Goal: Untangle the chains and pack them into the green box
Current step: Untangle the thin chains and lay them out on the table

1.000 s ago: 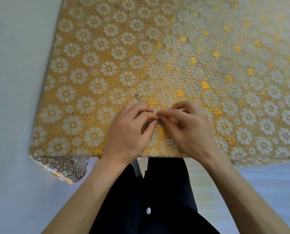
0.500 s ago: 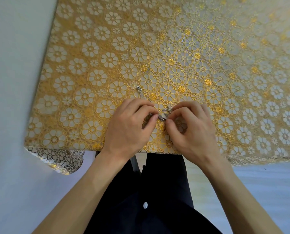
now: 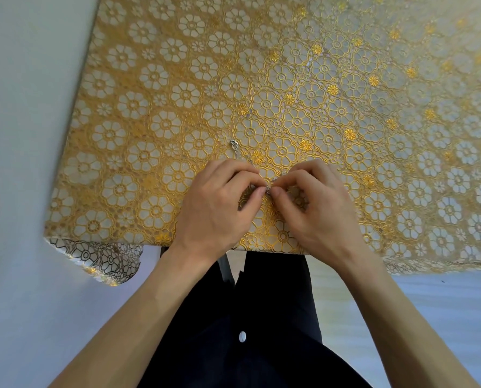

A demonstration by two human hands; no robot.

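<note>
Most of the chains (image 3: 269,187) is hidden: only a small silvery knot shows between the pinching fingertips of the left hand (image 3: 219,208) and the right hand (image 3: 317,211), too small to count the strands or read the tangle. A thin strand running up to a clasp (image 3: 234,145) is nearly lost in the tablecloth (image 3: 155,79) pattern. The cloth is cut off at the top and right edges. Both forearms leave the bottom edge.
</note>
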